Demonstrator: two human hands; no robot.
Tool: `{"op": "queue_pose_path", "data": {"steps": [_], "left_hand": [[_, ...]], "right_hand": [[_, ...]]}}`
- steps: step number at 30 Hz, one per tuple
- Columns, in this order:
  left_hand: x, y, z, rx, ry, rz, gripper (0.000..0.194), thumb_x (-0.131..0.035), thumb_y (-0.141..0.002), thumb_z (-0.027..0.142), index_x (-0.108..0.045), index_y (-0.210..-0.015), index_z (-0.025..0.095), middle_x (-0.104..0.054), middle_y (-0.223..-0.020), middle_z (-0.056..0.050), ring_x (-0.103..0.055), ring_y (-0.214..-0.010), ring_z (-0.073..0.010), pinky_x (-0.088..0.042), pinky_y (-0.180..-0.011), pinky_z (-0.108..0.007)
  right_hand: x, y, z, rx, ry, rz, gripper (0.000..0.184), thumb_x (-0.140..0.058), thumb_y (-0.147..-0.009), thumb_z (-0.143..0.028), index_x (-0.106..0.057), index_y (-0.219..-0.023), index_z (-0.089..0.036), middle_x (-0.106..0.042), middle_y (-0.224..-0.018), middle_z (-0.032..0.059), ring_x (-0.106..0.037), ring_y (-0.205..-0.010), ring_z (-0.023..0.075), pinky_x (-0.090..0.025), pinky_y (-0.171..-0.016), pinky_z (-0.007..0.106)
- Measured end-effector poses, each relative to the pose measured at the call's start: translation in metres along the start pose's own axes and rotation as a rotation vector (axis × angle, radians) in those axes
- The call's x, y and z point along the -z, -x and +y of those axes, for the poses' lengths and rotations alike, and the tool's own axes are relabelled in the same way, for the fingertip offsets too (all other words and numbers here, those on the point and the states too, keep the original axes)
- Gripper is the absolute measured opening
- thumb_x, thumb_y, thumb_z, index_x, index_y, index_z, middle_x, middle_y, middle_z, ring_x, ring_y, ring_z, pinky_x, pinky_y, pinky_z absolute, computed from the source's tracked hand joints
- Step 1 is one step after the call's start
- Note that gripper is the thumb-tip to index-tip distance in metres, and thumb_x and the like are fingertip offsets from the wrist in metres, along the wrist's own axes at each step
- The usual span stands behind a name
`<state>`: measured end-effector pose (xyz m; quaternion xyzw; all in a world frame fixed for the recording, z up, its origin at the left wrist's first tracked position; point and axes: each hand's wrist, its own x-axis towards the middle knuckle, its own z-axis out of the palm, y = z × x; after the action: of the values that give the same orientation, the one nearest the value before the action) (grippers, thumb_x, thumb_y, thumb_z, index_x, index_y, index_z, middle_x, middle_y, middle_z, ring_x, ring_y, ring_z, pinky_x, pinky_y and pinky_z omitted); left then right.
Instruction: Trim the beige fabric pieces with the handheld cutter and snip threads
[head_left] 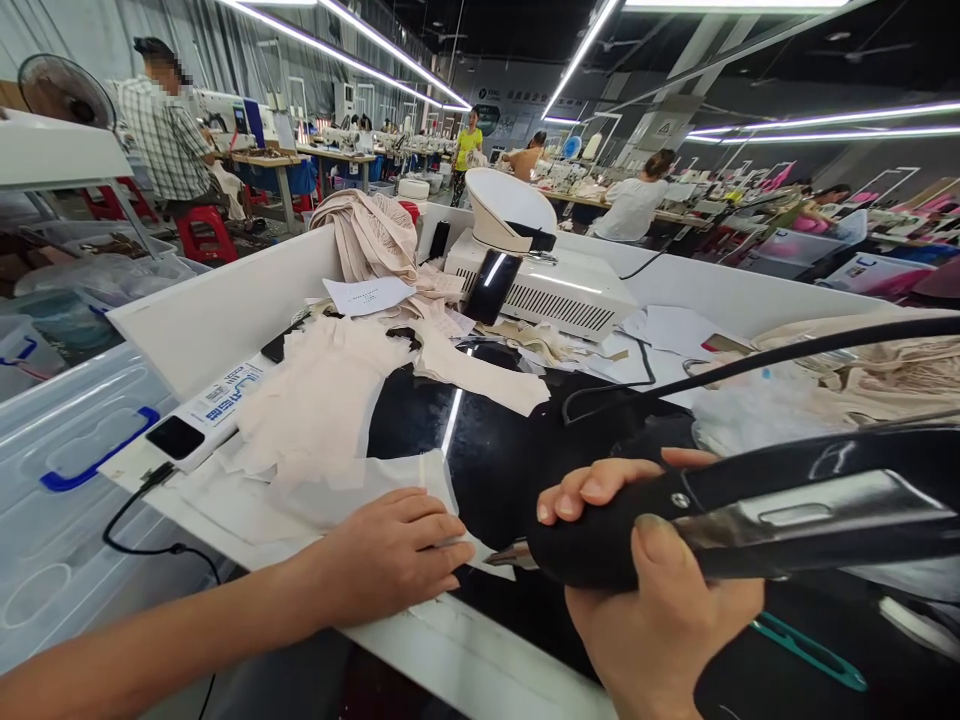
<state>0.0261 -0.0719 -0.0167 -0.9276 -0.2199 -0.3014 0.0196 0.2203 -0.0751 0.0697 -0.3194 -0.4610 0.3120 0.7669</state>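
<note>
My left hand (397,555) lies flat on a thin, sheer white fabric piece (349,487) at the front of the table, its fingers stretched out to the right. My right hand (667,625) grips a black handheld tool (600,535) with a silver metal lever and a pointed metal tip (510,555). The tip rests at or just over the fabric's right corner, close to my left fingertips; contact cannot be made out. Behind my left hand are pale pink fabric pieces (304,390) in a loose pile. A pale strip (480,372) stretches over the glossy black surface (409,420).
A phone (491,285) leans on a white vented machine (551,285) at the back. A black cable (787,355) crosses on the right. White boards (225,300) wall the table. A power bank (217,410) sits left. A teal tool (810,650) lies front right. Several people work beyond.
</note>
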Motion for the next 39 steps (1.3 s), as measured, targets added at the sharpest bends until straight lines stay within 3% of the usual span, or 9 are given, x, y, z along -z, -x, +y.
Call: {"op": "queue_pose_path", "data": {"steps": [8,16,22,29,35,39], "left_hand": [[0.002,-0.001,-0.002,0.005,0.01,0.012,0.02,-0.061,-0.116,0.026,-0.072,-0.128,0.015,-0.08,-0.12,-0.009,-0.074,-0.111,-0.0213,-0.061,-0.107,-0.036],[0.0,0.002,-0.006,-0.007,0.012,-0.005,0.019,-0.063,-0.115,0.025,-0.071,-0.127,0.014,-0.079,-0.124,-0.01,-0.074,-0.114,-0.0232,-0.059,-0.112,-0.039],[0.0,0.003,-0.006,-0.003,0.029,-0.022,0.02,-0.064,-0.114,0.024,-0.071,-0.13,0.013,-0.079,-0.124,-0.01,-0.075,-0.114,-0.0243,-0.06,-0.112,-0.041],[0.011,0.005,-0.008,0.035,0.034,0.043,0.027,-0.048,-0.12,0.024,-0.07,-0.132,0.013,-0.079,-0.132,-0.011,-0.075,-0.123,-0.0228,-0.059,-0.119,-0.038],[0.032,0.019,-0.026,0.086,0.009,-0.031,0.033,-0.041,-0.121,0.022,-0.072,-0.126,0.013,-0.08,-0.123,-0.011,-0.077,-0.116,-0.0225,-0.066,-0.105,-0.035],[0.033,0.019,-0.021,0.099,-0.015,-0.139,0.029,-0.045,-0.118,0.017,-0.072,-0.127,0.012,-0.079,-0.121,-0.013,-0.077,-0.112,-0.0256,-0.067,-0.101,-0.04]], "right_hand": [[-0.005,0.003,0.006,-0.012,-0.006,-0.037,0.035,-0.093,-0.087,-0.038,-0.068,-0.11,-0.029,-0.07,-0.074,-0.0057,-0.066,-0.055,0.0172,-0.057,-0.048,0.03],[0.007,0.0,-0.001,0.006,0.001,0.035,0.039,-0.096,-0.081,-0.04,-0.071,-0.108,-0.029,-0.07,-0.074,-0.0048,-0.063,-0.056,0.0174,-0.058,-0.049,0.03],[0.007,0.002,0.0,-0.005,0.022,0.012,0.038,-0.096,-0.083,-0.038,-0.07,-0.109,-0.029,-0.07,-0.074,-0.0051,-0.065,-0.057,0.0173,-0.059,-0.049,0.03],[0.012,-0.002,0.003,-0.002,0.054,-0.02,0.038,-0.095,-0.085,-0.037,-0.068,-0.112,-0.03,-0.071,-0.076,-0.006,-0.068,-0.058,0.0161,-0.062,-0.052,0.029],[0.026,-0.018,0.017,0.018,0.12,0.057,0.041,-0.093,-0.083,-0.033,-0.065,-0.113,-0.03,-0.071,-0.077,-0.007,-0.067,-0.058,0.0164,-0.062,-0.055,0.031],[0.032,-0.031,0.023,0.049,0.185,0.052,0.044,-0.095,-0.081,-0.038,-0.062,-0.11,-0.031,-0.072,-0.08,-0.0078,-0.067,-0.058,0.0157,-0.06,-0.058,0.032]]}}
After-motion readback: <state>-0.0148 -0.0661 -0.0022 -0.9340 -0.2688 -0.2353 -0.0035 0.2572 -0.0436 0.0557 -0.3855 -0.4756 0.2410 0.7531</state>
